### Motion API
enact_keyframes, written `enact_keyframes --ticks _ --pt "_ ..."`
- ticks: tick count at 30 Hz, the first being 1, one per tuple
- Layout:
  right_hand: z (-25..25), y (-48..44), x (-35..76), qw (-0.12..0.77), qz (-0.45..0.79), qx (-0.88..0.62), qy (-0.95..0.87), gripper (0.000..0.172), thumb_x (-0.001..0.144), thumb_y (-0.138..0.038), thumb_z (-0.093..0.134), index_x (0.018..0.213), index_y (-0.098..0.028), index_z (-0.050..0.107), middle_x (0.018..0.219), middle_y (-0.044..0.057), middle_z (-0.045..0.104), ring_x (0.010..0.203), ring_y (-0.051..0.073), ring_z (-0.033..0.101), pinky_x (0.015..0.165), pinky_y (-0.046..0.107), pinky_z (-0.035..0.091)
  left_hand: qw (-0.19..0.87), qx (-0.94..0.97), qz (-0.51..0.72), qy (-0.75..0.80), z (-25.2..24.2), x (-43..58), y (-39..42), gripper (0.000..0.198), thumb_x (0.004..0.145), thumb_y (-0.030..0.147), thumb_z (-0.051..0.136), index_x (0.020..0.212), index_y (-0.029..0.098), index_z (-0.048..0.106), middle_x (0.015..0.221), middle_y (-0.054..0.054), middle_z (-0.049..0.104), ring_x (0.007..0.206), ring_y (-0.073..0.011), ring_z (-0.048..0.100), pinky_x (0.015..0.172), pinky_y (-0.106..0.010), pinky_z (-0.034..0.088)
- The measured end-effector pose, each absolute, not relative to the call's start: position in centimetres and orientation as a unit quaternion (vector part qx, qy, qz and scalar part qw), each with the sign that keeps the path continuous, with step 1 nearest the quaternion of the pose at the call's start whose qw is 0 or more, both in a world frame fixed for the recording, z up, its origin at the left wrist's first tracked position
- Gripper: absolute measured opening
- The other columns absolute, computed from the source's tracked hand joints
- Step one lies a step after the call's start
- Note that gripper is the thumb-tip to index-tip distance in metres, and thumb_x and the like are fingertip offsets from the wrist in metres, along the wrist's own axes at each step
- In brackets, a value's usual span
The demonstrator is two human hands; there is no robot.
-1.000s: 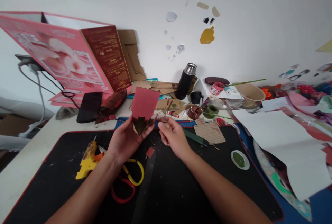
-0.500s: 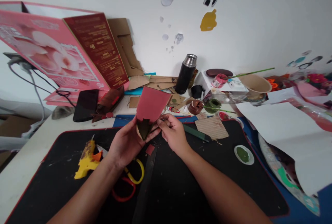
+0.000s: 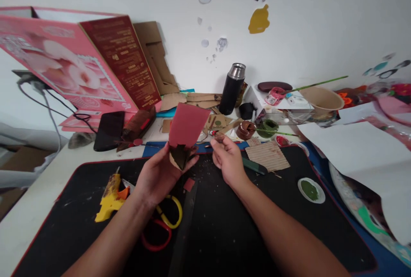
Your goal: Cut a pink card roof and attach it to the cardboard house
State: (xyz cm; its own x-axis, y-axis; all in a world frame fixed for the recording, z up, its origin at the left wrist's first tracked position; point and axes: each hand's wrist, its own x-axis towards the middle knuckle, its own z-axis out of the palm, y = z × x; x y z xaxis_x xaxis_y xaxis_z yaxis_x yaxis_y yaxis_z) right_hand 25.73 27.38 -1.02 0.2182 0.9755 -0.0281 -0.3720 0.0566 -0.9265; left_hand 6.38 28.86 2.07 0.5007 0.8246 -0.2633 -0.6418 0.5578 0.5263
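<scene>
My left hand (image 3: 160,168) is closed round the lower part of a red-painted cardboard piece (image 3: 188,125), held up over the mat. A dark green pointed shape (image 3: 180,155) covers the piece's lower end. To the right and apart from it, my right hand (image 3: 229,157) is pinched. Something small and brownish shows at its fingertips, too unclear to name. A small red scrap (image 3: 189,184) lies on the black mat (image 3: 224,234) below. Scissors with red and yellow handles (image 3: 171,212) lie partly under my left forearm, beside a yellow glue gun (image 3: 111,198).
A green-handled tool (image 3: 255,165) and corrugated cardboard (image 3: 268,156) lie right of my right hand. Further right is a dish of green paint (image 3: 311,190). Behind stand paint jars (image 3: 245,129), a black flask (image 3: 232,88) and a pink box (image 3: 67,67). A phone (image 3: 109,130) lies at left.
My right hand has moved right, away from the red cardboard piece it was touching. My left hand still holds that piece, now turned slightly. The whole view has shifted a little.
</scene>
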Motion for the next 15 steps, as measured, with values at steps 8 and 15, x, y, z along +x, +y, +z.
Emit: enact_keyframes --ticks 8,15 --pt "0.1 27.2 26.5 0.672 0.512 -0.422 -0.327 0.046 0.092 -0.051 0.074 0.068 -0.024 0.045 0.045 -0.013 0.033 0.035 0.005 0.025 0.036 0.02 0.017 0.769 0.161 0.557 0.269 2.8 5.5 30.0 0.015 0.094 0.031 0.076 0.106 0.024 0.078 0.11 -0.007 0.084 0.109 -0.0283 0.078 0.097 -0.045 0.064" --pt "-0.2 25.7 24.9 0.472 0.553 -0.455 -0.515 0.03 0.096 -0.048 0.069 0.087 -0.021 0.06 0.056 -0.01 0.049 0.043 0.009 0.044 0.045 0.022 0.032 0.75 0.172 0.559 0.309 2.7 5.6 30.0 0.02 0.092 0.031 0.077 0.11 0.021 0.079 0.104 -0.007 0.084 0.095 -0.0249 0.079 0.085 -0.038 0.066"
